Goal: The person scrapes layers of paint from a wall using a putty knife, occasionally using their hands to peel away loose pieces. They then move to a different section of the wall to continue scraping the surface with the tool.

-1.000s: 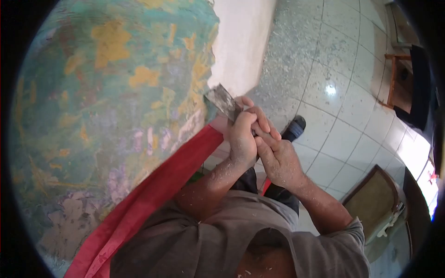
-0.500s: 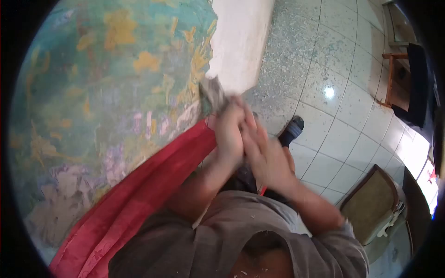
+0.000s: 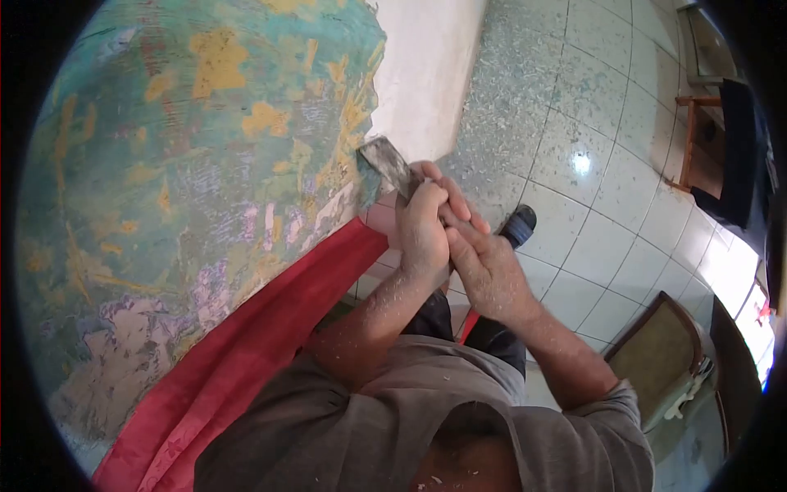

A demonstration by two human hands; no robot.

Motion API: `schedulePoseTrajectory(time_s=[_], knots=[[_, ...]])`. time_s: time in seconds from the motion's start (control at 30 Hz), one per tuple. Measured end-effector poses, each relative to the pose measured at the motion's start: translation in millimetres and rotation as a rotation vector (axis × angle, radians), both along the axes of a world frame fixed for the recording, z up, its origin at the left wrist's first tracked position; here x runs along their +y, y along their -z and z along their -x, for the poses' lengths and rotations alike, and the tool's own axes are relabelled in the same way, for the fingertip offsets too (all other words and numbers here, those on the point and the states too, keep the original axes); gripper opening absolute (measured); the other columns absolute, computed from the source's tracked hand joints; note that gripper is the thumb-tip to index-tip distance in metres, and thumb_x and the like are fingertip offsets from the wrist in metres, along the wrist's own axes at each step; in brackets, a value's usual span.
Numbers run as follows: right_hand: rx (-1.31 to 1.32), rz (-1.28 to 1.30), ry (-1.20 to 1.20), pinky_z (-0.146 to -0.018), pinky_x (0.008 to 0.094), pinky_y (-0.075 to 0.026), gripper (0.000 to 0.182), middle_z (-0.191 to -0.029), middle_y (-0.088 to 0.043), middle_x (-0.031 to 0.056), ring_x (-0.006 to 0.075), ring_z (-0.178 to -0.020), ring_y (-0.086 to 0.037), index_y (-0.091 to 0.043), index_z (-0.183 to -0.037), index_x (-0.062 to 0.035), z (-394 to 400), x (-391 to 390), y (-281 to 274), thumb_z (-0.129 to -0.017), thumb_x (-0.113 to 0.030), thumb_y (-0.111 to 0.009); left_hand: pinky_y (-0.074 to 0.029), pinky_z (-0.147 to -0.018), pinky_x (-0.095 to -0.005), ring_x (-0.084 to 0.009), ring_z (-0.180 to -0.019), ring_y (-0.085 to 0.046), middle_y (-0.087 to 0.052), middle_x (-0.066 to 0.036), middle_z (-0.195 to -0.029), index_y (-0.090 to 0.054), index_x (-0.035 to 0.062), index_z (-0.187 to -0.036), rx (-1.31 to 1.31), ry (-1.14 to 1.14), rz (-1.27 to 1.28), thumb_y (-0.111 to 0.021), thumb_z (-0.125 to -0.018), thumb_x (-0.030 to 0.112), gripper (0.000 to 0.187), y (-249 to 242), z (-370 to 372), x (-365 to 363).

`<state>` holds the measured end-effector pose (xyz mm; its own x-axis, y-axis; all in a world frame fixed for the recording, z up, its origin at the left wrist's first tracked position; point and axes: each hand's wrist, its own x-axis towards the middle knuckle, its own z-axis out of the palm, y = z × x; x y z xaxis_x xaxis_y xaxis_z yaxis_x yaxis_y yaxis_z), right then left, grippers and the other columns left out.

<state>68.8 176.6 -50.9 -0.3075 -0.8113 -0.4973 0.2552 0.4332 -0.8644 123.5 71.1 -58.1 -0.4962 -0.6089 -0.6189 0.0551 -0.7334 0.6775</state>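
Observation:
Both hands are wrapped round a metal scraper (image 3: 384, 161), whose flat blade points up and left at the edge of the wall's patchy green, yellow and pink paint (image 3: 246, 156). My left hand (image 3: 424, 225) is closed near the blade end, its thumb along the tool. Just behind it, to the right, my right hand (image 3: 492, 275) is closed on the rear of the tool; the fingers hide most of the handle. Beyond the ragged paint edge lies a bare white strip (image 3: 422, 78). Pale flecks cover both forearms.
Red cloth (image 3: 262, 320) hangs along the wall's lower edge, left of my arms. Paint chips litter the tiled floor (image 3: 598, 197). My sandalled foot (image 3: 519, 225) is beyond my right hand. A green-backed chair (image 3: 656, 353) stands at lower right, a dark-draped wooden one (image 3: 738, 156) at upper right.
The hands and scraper are now sharp instead of blurred, with the tool slightly further right. Both hands have shifted slightly right and down, still together on it.

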Motion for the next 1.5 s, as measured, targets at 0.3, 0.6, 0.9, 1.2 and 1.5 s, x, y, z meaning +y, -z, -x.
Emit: schedulePoseTrajectory(time_s=[0.3,0.6,0.9,1.2,1.5], knots=[[0.222,0.193,0.151,-0.075,0.0501,-0.049,0.037,-0.087,-0.063,0.0263,0.0467,-0.084,-0.064,-0.057,-0.124,-0.0034,15.6,-37.9,1.1,-0.101,-0.028,-0.041,-0.051,-0.051,-0.0393,-0.0247,-0.05,-0.054,-0.047,-0.007,-0.063,-0.043,0.0085,-0.104,-0.047,0.138,0.12,-0.044,-0.087,0.013,0.018,-12.5,36.4,-40.4],[0.006,0.006,-0.02,-0.077,0.0475,-0.051,0.041,-0.087,-0.067,0.0253,0.0415,-0.09,-0.068,-0.057,-0.13,-0.0051,14.2,-13.9,7.3,-0.101,-0.031,-0.045,-0.05,-0.049,-0.0406,-0.0269,-0.048,-0.053,-0.045,-0.008,-0.062,-0.043,0.0087,-0.107,-0.04,0.063,0.037,-0.043,-0.084,0.01,0.023,-4.4,20.2,-19.4],[0.631,0.233,-0.192,-0.076,0.0454,-0.053,0.041,-0.098,-0.065,0.028,0.044,-0.088,-0.066,-0.055,-0.13,-0.0044,6.4,-11.2,22.2,-0.102,-0.032,-0.046,-0.049,-0.05,-0.0371,-0.0255,-0.052,-0.056,-0.048,-0.006,-0.066,-0.045,0.0115,-0.106,-0.105,-0.048,-0.085,-0.044,-0.086,0.012,0.019,-17.0,24.2,-22.0],[0.339,0.152,0.005,-0.091,0.0488,-0.048,0.044,-0.124,-0.058,0.029,0.0455,-0.109,-0.061,-0.046,-0.141,-0.0033,9.9,-8.7,7.3,-0.102,-0.023,-0.041,-0.048,-0.047,-0.037,-0.0249,-0.045,-0.052,-0.048,-0.006,-0.06,-0.049,0.0084,-0.089,-0.044,0.073,0.024,-0.048,-0.089,0.016,0.008,-7.5,22.0,-15.0],[0.394,0.238,0.118,-0.086,0.0339,-0.049,0.038,-0.109,-0.063,0.0194,0.0278,-0.094,-0.063,-0.053,-0.132,-0.0069,80.8,-39.2,11.5,-0.101,-0.028,-0.045,-0.056,-0.066,-0.0388,-0.0288,-0.065,-0.067,-0.058,-0.013,-0.071,-0.051,0.0013,-0.085,0.157,0.135,0.011,-0.048,-0.098,0.043,0.044,4.3,93.9,-42.0]])
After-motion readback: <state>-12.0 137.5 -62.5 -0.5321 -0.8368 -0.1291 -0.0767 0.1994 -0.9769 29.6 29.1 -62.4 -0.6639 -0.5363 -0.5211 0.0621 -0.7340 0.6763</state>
